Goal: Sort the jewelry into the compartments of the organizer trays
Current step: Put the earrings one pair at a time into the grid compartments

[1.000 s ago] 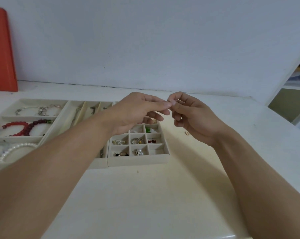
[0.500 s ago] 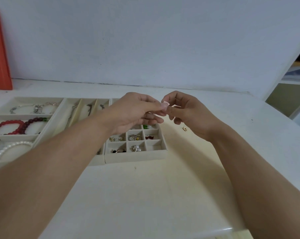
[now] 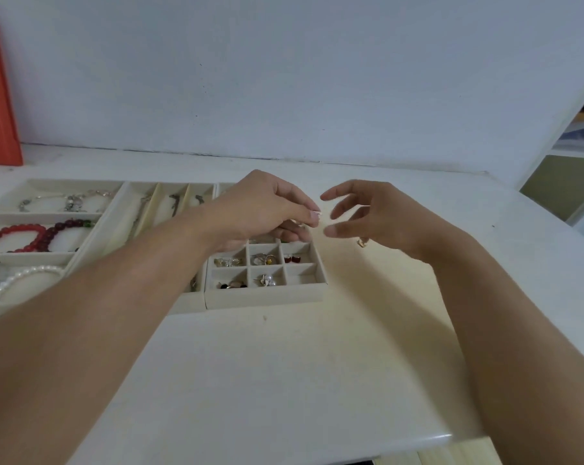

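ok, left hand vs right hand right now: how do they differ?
The left hand has curled fingers pinched on something tiny, too small to identify; the right hand has spread, relaxed fingers and holds nothing. The left hand hovers over the small grid tray; the right hand is over the bare table beside it. Both are raised, fingertips facing each other.
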